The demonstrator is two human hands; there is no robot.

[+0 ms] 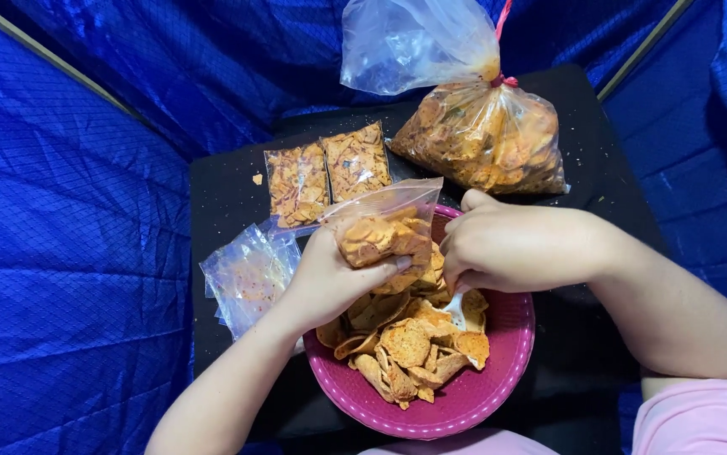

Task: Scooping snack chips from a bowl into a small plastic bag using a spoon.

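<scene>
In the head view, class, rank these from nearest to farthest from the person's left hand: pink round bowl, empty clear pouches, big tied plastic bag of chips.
1. Pink round bowl, right beneath left hand.
2. Empty clear pouches, just left.
3. Big tied plastic bag of chips, far right corner.

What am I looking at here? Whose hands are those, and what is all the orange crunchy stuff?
There is no machine here. The picture comes from a camera worn on a person's head, looking down, so you see that person's own two hands from above.

The left hand holds a small clear bag, partly filled with orange chips. The right hand is at the bag's opening, and its fingers pinch something there; what exactly is hidden.

Below the hands sits a pink bowl with loose chips in it.

Everything rests on a black table. Behind the bowl lie two small filled bags, side by side. At the back is a big bag of chips, tied with a red band. On the left are some empty clear bags. Blue cloth hangs all around.
</scene>
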